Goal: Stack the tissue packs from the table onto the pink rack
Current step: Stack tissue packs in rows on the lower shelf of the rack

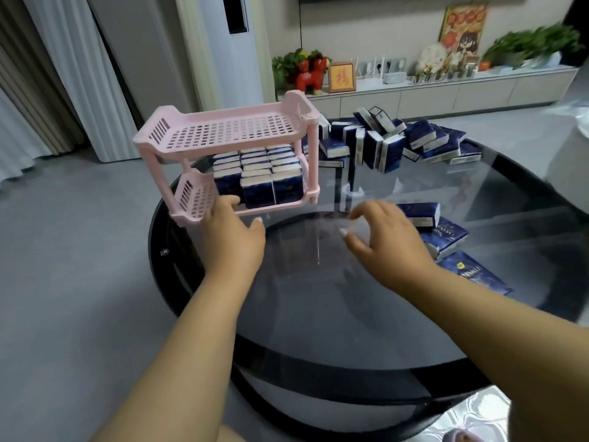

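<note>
**Rack half filled, packs waiting**

The two-tier pink rack (pixel 229 132) stands at the table's far left; upright navy tissue packs (pixel 258 177) fill its lower shelf. Loose packs (pixel 392 141) pile far right, three more (pixel 446 237) near right.

"TWINKLE" on tissue pack (pixel 475 275), 福 on framed picture (pixel 342 76)
</note>
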Available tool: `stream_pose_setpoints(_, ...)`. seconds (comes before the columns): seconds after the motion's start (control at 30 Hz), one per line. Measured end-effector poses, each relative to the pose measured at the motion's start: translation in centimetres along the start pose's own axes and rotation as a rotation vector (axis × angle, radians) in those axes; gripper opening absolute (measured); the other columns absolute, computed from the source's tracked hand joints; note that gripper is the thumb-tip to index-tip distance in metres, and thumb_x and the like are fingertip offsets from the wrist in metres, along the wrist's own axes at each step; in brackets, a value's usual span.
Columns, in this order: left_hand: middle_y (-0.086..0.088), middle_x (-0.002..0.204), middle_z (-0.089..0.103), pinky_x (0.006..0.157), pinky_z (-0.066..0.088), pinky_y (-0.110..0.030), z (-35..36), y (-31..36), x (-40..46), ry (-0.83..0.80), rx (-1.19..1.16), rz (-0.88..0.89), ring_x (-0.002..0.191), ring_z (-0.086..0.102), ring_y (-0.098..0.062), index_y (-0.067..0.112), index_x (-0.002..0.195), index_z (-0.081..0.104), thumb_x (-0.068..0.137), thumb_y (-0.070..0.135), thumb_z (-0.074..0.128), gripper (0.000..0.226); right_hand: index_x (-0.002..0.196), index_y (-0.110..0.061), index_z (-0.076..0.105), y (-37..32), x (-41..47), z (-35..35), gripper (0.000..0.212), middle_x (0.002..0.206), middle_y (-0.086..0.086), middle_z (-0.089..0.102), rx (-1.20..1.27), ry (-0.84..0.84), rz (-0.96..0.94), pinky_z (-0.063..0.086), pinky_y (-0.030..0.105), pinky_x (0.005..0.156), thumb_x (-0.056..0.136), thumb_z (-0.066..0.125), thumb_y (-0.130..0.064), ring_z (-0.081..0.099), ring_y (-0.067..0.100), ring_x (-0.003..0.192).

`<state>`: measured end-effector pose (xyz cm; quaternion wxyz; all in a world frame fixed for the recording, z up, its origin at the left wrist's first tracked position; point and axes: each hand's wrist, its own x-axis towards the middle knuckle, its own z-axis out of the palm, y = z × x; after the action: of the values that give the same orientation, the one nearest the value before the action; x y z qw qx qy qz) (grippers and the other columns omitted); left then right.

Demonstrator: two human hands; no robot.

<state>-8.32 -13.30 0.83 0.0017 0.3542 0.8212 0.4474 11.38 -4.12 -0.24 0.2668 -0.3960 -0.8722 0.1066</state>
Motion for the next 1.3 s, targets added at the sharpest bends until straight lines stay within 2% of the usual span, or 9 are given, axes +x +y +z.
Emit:
stream_pose_setpoints(0.1, -0.003, 0.132, 0.051, 0.097, 0.041, -0.031, 0.6, 0.8, -2.7, -0.144, 0.011, -0.009, 0.121, 0.049, -0.021, 0.015, 0.130, 0.048, 0.088, 0.026, 0.066, 0.047, 0.131, -0.017, 0.045, 3.1, 1.5, -2.8, 0.051, 0.132, 0.006, 0.049, -0.230, 0.073, 0.155, 0.032, 0.038, 0.100, 0.088, 0.056, -0.043, 0.040, 0.026, 0.124)
stream_pose_setpoints(0.27, 0.004, 0.126, 0.055, 0.089, 0.052, -0.034, 1.4, 3.3, -5.7, -0.433, -0.163, -0.144, 0.113, 0.056, -0.014, 0.021, 0.133, 0.047, 0.088, 0.032, 0.067, 0.050, 0.134, -0.029, 0.042, 8.1, 2.5, -4.3, 0.052, 0.132, 0.008, 0.052, -0.441, -0.330, 0.381, 0.029, 0.043, 0.099, 0.090, 0.041, -0.058, 0.039, 0.030, 0.124)
stream_pose_setpoints(0.37, 0.007, 0.118, 0.060, 0.074, 0.049, -0.024, 1.9, 4.2, -7.3, -0.480, -0.307, -0.179, 0.103, 0.062, -0.012, 0.024, 0.124, 0.051, 0.091, 0.031, 0.063, 0.036, 0.127, -0.033, 0.051, 7.4, 2.2, -4.6, 0.039, 0.127, 0.002, 0.055, -0.371, -0.233, 0.298, 0.027, 0.040, 0.091, 0.093, 0.041, -0.050, 0.038, 0.027, 0.121)
stream_pose_setpoints(0.5, -0.007, 0.112, 0.065, 0.092, 0.054, -0.036, 3.4, 4.8, -9.3, -0.538, -0.656, -0.320, 0.097, 0.069, -0.017, 0.014, 0.121, 0.053, 0.098, 0.029, 0.053, 0.027, 0.132, -0.032, 0.051, 3.1, 0.0, -4.6, 0.043, 0.126, -0.001, 0.055, -0.093, -0.094, 0.158, 0.034, 0.040, 0.097, 0.091, 0.051, -0.045, 0.039, 0.023, 0.120)
stream_pose_setpoints(0.67, -0.011, 0.095, 0.070, 0.071, 0.058, -0.029, 4.4, 5.2, -9.7, -0.537, -1.074, -0.443, 0.080, 0.070, -0.016, 0.007, 0.116, 0.059, 0.101, 0.024, 0.045, 0.026, 0.136, -0.027, 0.049, -0.2, -3.2, -3.4, 0.058, 0.127, -0.005, 0.056, 0.127, -0.116, -0.063, 0.030, 0.025, 0.097, 0.084, 0.062, -0.048, 0.043, 0.017, 0.118)
stream_pose_setpoints(0.8, -0.016, 0.107, 0.071, 0.075, 0.061, -0.033, 4.4, 4.1, -8.7, -0.444, -0.988, -0.374, 0.094, 0.070, -0.024, 0.004, 0.119, 0.055, 0.099, 0.009, 0.049, 0.021, 0.141, -0.024, 0.041, 0.8, -2.8, -3.8, 0.062, 0.137, -0.004, 0.050, 0.121, -0.167, -0.007, 0.028, 0.028, 0.104, 0.088, 0.053, -0.053, 0.037, 0.014, 0.128)
stream_pose_setpoints(1.0, -0.010, 0.105, 0.072, 0.067, 0.057, -0.029, 4.2, 2.7, -7.5, -0.386, -0.783, -0.275, 0.091, 0.071, -0.022, 0.008, 0.116, 0.056, 0.094, 0.015, 0.059, 0.023, 0.143, -0.022, 0.030, 5.2, -0.5, -5.0, 0.071, 0.138, 0.011, 0.045, -0.380, -0.148, 0.374, 0.031, 0.042, 0.101, 0.085, 0.049, -0.059, 0.037, 0.032, 0.128)
stream_pose_setpoints(1.17, 0.002, 0.100, 0.073, 0.072, 0.046, -0.028, 4.4, 2.2, -6.7, -0.394, -0.643, -0.203, 0.092, 0.068, -0.015, 0.021, 0.113, 0.058, 0.092, 0.024, 0.064, 0.022, 0.132, -0.028, 0.045, 6.5, 0.4, -4.5, 0.052, 0.127, 0.012, 0.051, -0.446, -0.301, 0.393, 0.034, 0.040, 0.091, 0.086, 0.049, -0.052, 0.043, 0.033, 0.118)
stream_pose_setpoints(1.3, 0.008, 0.087, 0.068, 0.057, 0.040, -0.018, 4.5, 2.2, -6.4, -0.426, -0.636, -0.173, 0.066, 0.058, -0.004, 0.026, 0.109, 0.058, 0.093, 0.018, 0.062, 0.018, 0.133, -0.036, 0.044, 6.3, 0.8, -4.0, 0.046, 0.124, 0.011, 0.051, -0.492, -0.394, 0.371, 0.033, 0.038, 0.087, 0.090, 0.044, -0.052, 0.043, 0.031, 0.115)
